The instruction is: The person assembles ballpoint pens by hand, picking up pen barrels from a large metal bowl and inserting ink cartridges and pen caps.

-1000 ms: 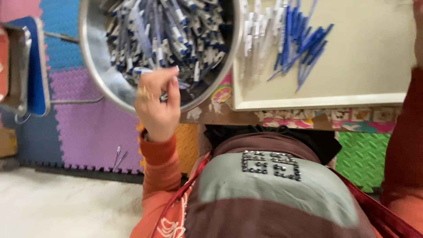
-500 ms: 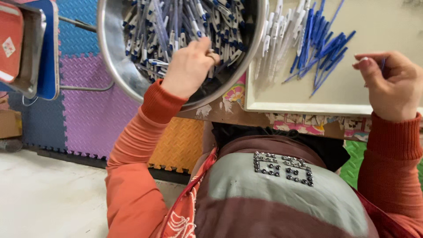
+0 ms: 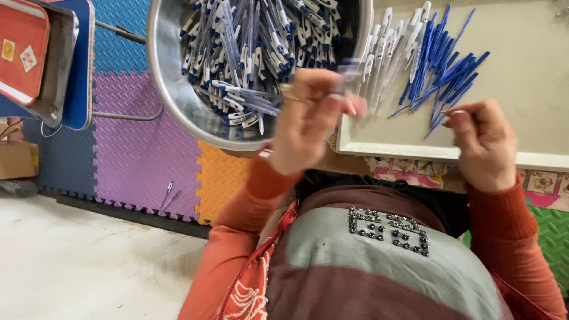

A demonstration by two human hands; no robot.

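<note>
Above the metal bowl [image 3: 172, 89], the left hand [image 3: 308, 121] has lifted a pen [image 3: 349, 74].

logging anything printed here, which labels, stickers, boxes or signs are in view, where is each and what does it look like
Two small stickers: on the red tray at the far left, one yellowish, one white and tilted.
Cardboard box: on the floor at the left edge, brown, only partly in frame.
Printed picture strip: along the table edge under the cream tray, small pink and white panels.
No screens or signs in view.
</note>
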